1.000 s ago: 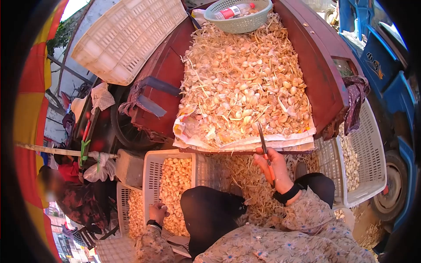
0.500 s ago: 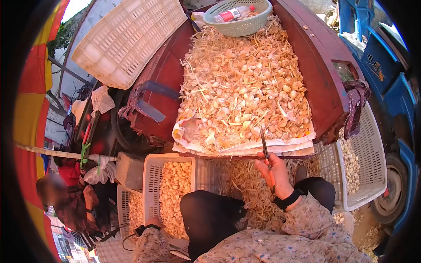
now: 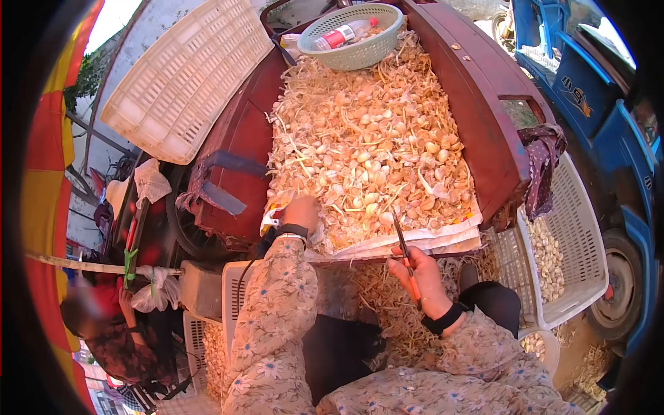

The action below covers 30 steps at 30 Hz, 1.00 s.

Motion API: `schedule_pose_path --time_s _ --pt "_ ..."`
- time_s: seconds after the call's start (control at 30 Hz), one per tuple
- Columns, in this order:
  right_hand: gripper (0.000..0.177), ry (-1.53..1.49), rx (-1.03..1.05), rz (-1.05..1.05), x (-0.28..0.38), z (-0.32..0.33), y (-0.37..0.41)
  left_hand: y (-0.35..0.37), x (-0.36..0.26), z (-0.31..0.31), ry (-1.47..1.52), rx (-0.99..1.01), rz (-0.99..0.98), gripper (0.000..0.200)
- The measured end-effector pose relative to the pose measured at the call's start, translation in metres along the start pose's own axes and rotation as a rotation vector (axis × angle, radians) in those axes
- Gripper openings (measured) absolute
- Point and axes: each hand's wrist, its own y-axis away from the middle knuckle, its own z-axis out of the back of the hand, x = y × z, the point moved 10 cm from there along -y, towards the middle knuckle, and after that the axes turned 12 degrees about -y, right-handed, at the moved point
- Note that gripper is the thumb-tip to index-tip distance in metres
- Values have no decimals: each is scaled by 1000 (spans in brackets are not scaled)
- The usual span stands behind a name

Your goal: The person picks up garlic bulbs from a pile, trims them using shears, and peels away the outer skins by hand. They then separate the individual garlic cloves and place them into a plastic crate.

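Note:
A wide heap of garlic cloves (image 3: 373, 166) with dry skins and stalks lies on a white sack (image 3: 443, 238) in the dark red cart. My left hand (image 3: 301, 211) is at the heap's front left corner, back of the hand towards me, its fingers hidden from view. Closed around scissors (image 3: 402, 242) with red-orange handles, my right hand (image 3: 425, 280) is just before the sack's front edge. The dark blades point up and away, overlapping the nearest cloves in this view.
A green basket (image 3: 353, 55) with a bottle (image 3: 339, 36) sits at the heap's far end. White crates (image 3: 581, 242) flank me, the right one holding cloves. A large crate (image 3: 187, 76) leans at upper left. Another person (image 3: 124, 339) sits at lower left; a blue vehicle (image 3: 622, 159) stands right.
My left hand has moved up from the crate of cloves at lower left to the heap's front left corner. My right hand keeps the scissors in about the same place. The view has shifted slightly.

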Motion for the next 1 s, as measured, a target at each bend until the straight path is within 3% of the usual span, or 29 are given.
schedule_pose_path --time_s 0.07,0.1,0.23,0.33,0.37,0.47,0.5,0.6,0.63,0.73,0.87,1.0 --pt "25 1 -9 -29 4 -1 2 -2 -8 -4 -53 69 -66 23" --pt "24 3 -10 -42 6 -2 2 0 -3 -7 14 86 26 25" --pt "24 -117 19 -20 12 -10 4 20 -8 1 188 -3 29 31" --pt "23 -167 23 -31 10 -12 6 34 -14 11 745 -15 60 26" --pt "23 -174 21 -32 7 -11 5 47 -27 15 959 114 93 27" --pt "21 -49 55 41 16 -14 6 74 -47 34 1404 47 120 32" --pt "21 19 73 77 22 -16 8 81 -54 36 1509 98 123 32" --pt "24 142 156 -92 32 -23 18 104 -84 50 1714 243 100 31" --pt "31 366 133 228 53 -24 18 110 -89 50 1713 298 85 32" --pt "33 564 101 596 81 -30 28 120 -100 60 1600 267 -34 33" --pt "38 664 155 652 82 -34 31 127 -104 68 1444 275 -102 37" --pt "37 643 184 656 82 -35 33 133 -106 72 1479 289 -146 40"
